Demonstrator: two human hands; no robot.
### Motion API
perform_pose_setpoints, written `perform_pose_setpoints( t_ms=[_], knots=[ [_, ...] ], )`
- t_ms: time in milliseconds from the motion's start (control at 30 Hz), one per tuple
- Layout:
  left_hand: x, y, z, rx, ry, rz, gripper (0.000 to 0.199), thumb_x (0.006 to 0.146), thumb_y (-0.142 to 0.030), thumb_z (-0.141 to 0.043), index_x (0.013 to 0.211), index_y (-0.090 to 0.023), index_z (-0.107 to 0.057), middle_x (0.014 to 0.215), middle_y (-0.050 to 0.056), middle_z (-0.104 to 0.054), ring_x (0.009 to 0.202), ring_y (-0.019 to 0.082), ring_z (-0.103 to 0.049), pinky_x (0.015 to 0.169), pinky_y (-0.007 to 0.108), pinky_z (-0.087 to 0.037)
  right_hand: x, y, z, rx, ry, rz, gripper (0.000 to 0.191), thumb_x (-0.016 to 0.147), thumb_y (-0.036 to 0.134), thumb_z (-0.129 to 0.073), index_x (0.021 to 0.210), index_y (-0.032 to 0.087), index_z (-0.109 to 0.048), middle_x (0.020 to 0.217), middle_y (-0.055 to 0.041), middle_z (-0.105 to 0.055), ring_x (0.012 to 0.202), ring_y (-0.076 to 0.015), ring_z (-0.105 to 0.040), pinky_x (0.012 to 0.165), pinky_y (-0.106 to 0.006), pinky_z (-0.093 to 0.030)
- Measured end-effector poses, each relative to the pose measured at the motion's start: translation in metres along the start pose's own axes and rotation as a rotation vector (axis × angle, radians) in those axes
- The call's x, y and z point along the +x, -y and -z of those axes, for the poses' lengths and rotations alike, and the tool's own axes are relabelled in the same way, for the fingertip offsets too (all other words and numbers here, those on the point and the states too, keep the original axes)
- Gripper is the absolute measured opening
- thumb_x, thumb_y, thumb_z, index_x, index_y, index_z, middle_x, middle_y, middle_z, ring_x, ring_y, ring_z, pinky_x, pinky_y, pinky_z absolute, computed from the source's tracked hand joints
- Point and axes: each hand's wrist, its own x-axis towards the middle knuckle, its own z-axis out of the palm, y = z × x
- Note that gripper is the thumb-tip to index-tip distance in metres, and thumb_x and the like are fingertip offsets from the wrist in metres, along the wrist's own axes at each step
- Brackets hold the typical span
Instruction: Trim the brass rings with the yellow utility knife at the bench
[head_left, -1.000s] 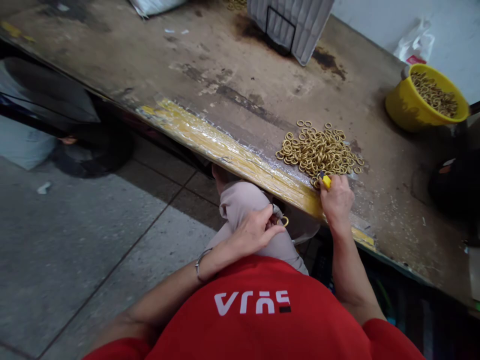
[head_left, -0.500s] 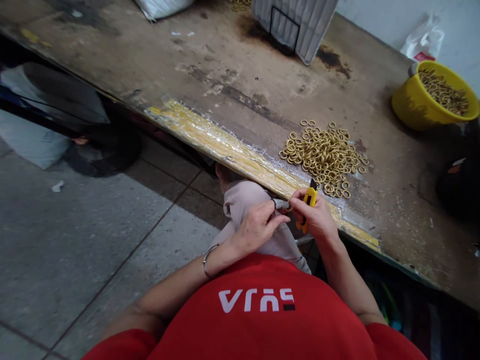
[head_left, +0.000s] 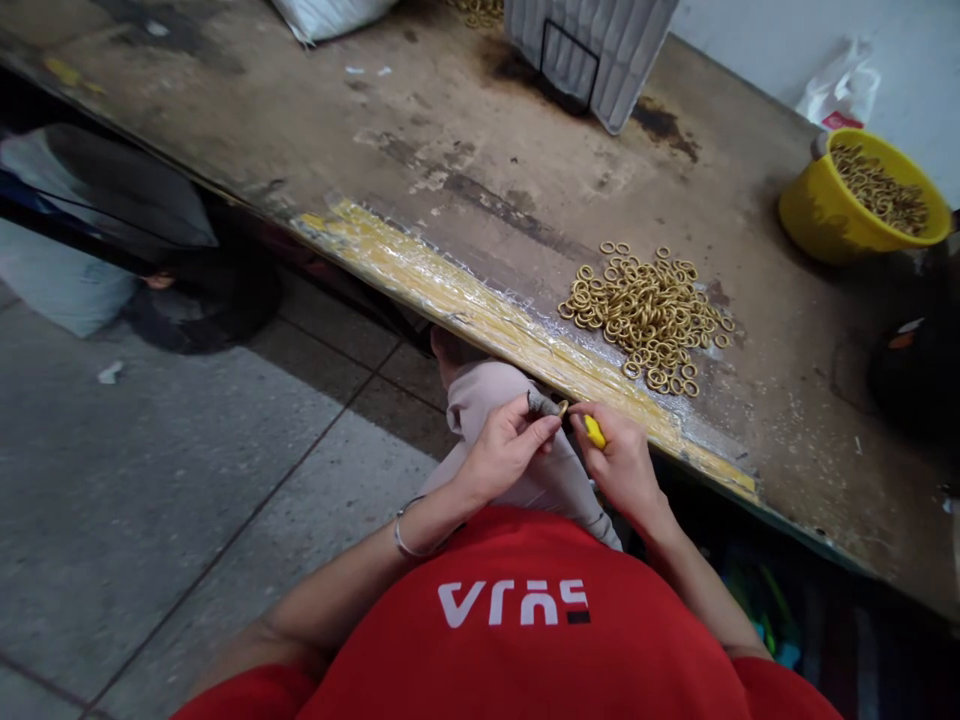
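Observation:
Between the thumb and fingers of my left hand [head_left: 504,448] is a gold-coloured ring [head_left: 562,409]. That hand's index finger seems wrapped in a grey covering [head_left: 541,404]. My right hand [head_left: 621,462] is closed round a yellow utility knife [head_left: 595,432], most of which the fingers hide. The knife's blade end points toward the ring, but I cannot tell whether it touches. Both hands are over my lap, just off the table's front edge. Beyond them, a pile of similar rings [head_left: 652,315] lies on the table.
The worn table [head_left: 420,120] has shiny tape over yellow along its front edge [head_left: 465,300]. At the right stands a yellow bucket [head_left: 832,215] full of rings. A grey ribbed container [head_left: 600,60] and a white sack [head_left: 334,18] sit toward the back.
My right hand has turned the utility knife from blade-up to pointing at the ring. My left hand has shifted slightly left, and the ring now shows at its fingertips.

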Motion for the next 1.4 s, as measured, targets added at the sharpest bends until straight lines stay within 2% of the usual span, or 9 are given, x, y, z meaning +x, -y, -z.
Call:
perform_pose_setpoints(
  t_ms=[133,500,633,767,900,1033,1133,1233,1400],
  knots=[
    [0.0,-0.001,-0.002,0.019,0.02,-0.013,0.025,0.09,-0.04,-0.061,0.084,-0.016,-0.057,0.069,-0.002,-0.055,0.061,0.011,-0.051,0.06,0.023,-0.044,-0.004,-0.009,-0.006,-0.284,0.042,0.094,0.028,0.085,0.008,-0.05,0.106,0.018,-0.066,0.096,-0.0088,-0.075,0.088,-0.0219,-0.07,0.077,-0.03,-0.05],
    [0.002,-0.004,0.007,0.351,0.026,-0.136,0.022,0.093,-0.031,-0.051,0.075,-0.019,-0.05,0.065,-0.003,-0.051,0.063,0.013,-0.047,0.061,0.025,-0.039,0.011,-0.013,-0.009,-0.686,0.12,-0.035,0.019,0.089,0.01,-0.052,0.1,0.018,-0.066,0.093,-0.0082,-0.072,0.078,-0.0193,-0.063,0.065,-0.027,-0.036],
    [-0.009,-0.012,0.012,0.445,0.099,-0.206,0.021,0.094,-0.028,-0.052,0.076,-0.019,-0.051,0.068,-0.002,-0.052,0.065,0.013,-0.047,0.062,0.026,-0.039,0.024,-0.037,0.011,-0.826,-0.01,-0.251,0.024,0.089,0.005,-0.047,0.099,0.016,-0.066,0.09,-0.0094,-0.07,0.071,-0.0188,-0.058,0.062,-0.029,-0.031],
    [-0.014,-0.004,0.013,0.55,0.142,-0.211,0.018,0.094,-0.029,-0.053,0.079,-0.019,-0.052,0.074,0.0,-0.057,0.069,0.015,-0.051,0.065,0.028,-0.041,0.038,-0.062,0.034,-0.902,-0.178,-0.295,0.016,0.095,0.018,-0.051,0.099,0.015,-0.067,0.099,-0.0115,-0.067,0.077,-0.0203,-0.057,0.063,-0.03,-0.03],
    [-0.005,0.01,0.01,0.69,0.112,-0.161,0.018,0.089,-0.025,-0.057,0.076,-0.021,-0.046,0.072,-0.001,-0.054,0.066,0.015,-0.049,0.062,0.029,-0.04,0.047,-0.07,0.037,-0.943,-0.155,-0.355,0.017,0.096,0.022,-0.053,0.096,0.014,-0.068,0.098,-0.0119,-0.067,0.073,-0.0193,-0.056,0.062,-0.031,-0.028],
    [0.003,0.01,0.006,0.635,0.107,-0.095,0.02,0.085,-0.024,-0.061,0.075,-0.022,-0.044,0.073,-0.001,-0.06,0.064,0.015,-0.051,0.062,0.029,-0.043,0.043,-0.066,0.034,-0.775,-0.154,-0.25,0.015,0.093,0.021,-0.054,0.097,0.016,-0.067,0.098,-0.0109,-0.068,0.077,-0.0199,-0.059,0.067,-0.03,-0.036],
    [0.009,0.005,0.004,0.323,0.101,0.06,0.023,0.089,-0.036,-0.06,0.08,-0.02,-0.046,0.087,0.005,-0.072,0.058,0.011,-0.055,0.055,0.026,-0.044,0.033,-0.054,0.032,-0.455,-0.133,-0.124,0.017,0.094,0.029,-0.053,0.098,0.018,-0.066,0.087,-0.0069,-0.07,0.076,-0.02,-0.062,0.07,-0.03,-0.043],
    [0.013,0.002,0.003,0.029,0.13,0.185,0.03,0.089,-0.046,-0.062,0.089,-0.019,-0.049,0.09,0.008,-0.076,0.049,0.008,-0.054,0.046,0.021,-0.04,0.023,-0.034,0.025,-0.128,-0.031,-0.053,0.018,0.094,0.036,-0.056,0.093,0.021,-0.067,0.08,-0.003,-0.07,0.07,-0.0173,-0.062,0.068,-0.028,-0.046],
    [0.012,0.0,0.003,-0.165,0.134,0.23,0.038,0.083,-0.049,-0.071,0.093,-0.014,-0.059,0.081,0.006,-0.074,0.047,0.006,-0.051,0.044,0.019,-0.034,0.016,-0.011,0.012,0.161,0.058,0.003,0.014,0.091,0.032,-0.06,0.087,0.021,-0.067,0.083,-0.0026,-0.071,0.076,-0.0166,-0.065,0.071,-0.028,-0.05]
  ],
)
